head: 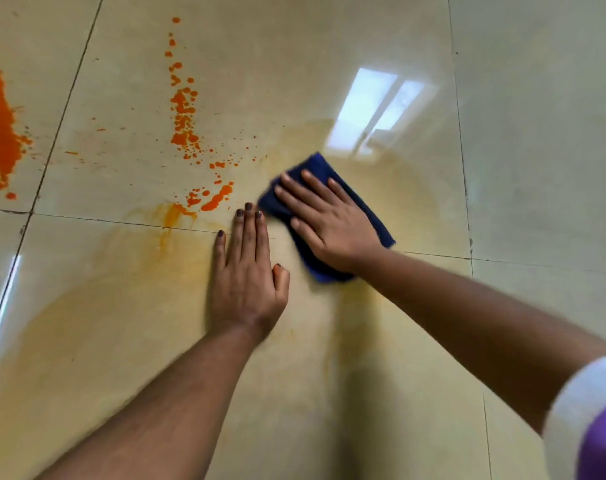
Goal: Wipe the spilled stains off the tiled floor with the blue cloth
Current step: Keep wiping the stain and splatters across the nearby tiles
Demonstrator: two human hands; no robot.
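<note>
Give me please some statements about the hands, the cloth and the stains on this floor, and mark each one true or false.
1. The right hand presses the blue cloth flat on the tiled floor. True.
2. The left hand holds a second cloth. False: it rests flat on the floor and holds nothing.
3. Orange stains remain left of the cloth. True.
4. The cloth covers the big orange streak at the left edge. False: that streak lies uncovered, apart from the cloth.
5. Both hands wear gloves. False: they are bare.
</note>
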